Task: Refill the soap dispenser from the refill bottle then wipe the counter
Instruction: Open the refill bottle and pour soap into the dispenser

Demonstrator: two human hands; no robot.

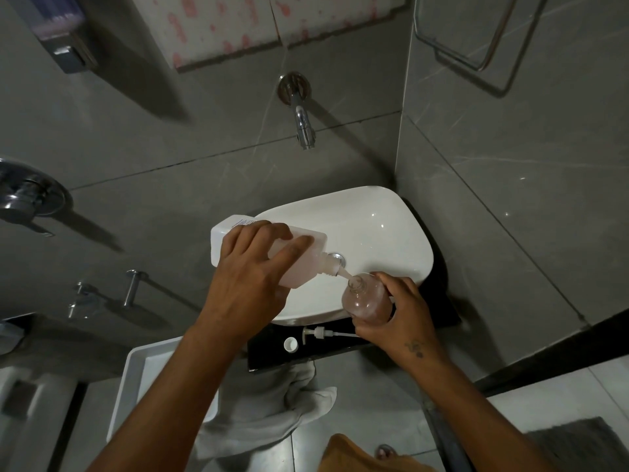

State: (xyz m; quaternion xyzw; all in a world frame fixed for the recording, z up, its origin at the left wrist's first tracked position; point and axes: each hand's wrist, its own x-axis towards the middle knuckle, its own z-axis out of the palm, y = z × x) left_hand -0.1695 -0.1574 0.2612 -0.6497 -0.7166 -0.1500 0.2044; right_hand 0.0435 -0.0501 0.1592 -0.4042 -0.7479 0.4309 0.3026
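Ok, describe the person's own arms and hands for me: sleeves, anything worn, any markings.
Both forearms are bare to the bottom edge of the picture, with no sleeves in view. The left hand shows no ring, watch or glove. The right hand is likewise bare; just behind it, on the wrist, sits a small dark tattoo, its design too small to make out. No bracelets or bandages show.

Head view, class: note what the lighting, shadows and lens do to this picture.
Head view: dim overall; the tap throws a long diagonal shadow on the wall; small glints on the white basin; wide-angle lens bends tile lines and stretches the forearms; the towel lies in murky light below.
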